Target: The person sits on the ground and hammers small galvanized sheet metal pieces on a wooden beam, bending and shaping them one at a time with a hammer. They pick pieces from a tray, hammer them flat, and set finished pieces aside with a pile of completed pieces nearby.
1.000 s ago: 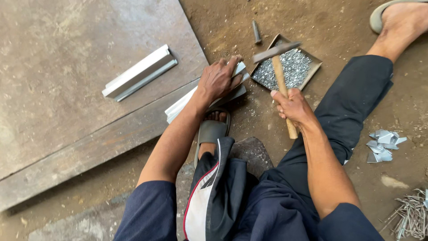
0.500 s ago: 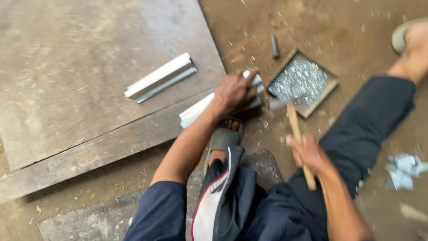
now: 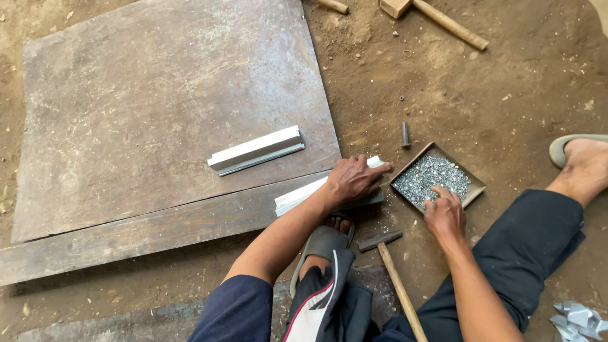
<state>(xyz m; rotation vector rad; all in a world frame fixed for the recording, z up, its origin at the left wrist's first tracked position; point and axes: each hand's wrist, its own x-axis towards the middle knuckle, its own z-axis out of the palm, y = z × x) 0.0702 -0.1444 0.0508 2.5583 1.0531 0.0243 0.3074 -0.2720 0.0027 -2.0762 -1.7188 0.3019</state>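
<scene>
My left hand (image 3: 353, 179) presses down on a short white metal profile (image 3: 297, 196) that lies at the edge of a long wooden plank (image 3: 126, 237). My right hand (image 3: 444, 212) reaches into a shallow square tray (image 3: 470, 194) of small silvery rivets (image 3: 432, 176), fingers curled among them. A hammer (image 3: 392, 272) with a wooden handle lies on the ground between my legs, free of either hand. A second white profile (image 3: 256, 150) rests on the big brown board (image 3: 158, 95).
A short metal punch (image 3: 406, 134) lies on the dirt above the tray. A wooden mallet (image 3: 437, 18) sits at the top. My sandalled foot (image 3: 323, 244) is under the profile; the other foot (image 3: 582, 161) is at the right. Metal scraps (image 3: 579, 316) lie bottom right.
My right hand has put the hammer down on the ground and moved up into the rivet tray. The left hand still holds the profile. The view has shifted upward.
</scene>
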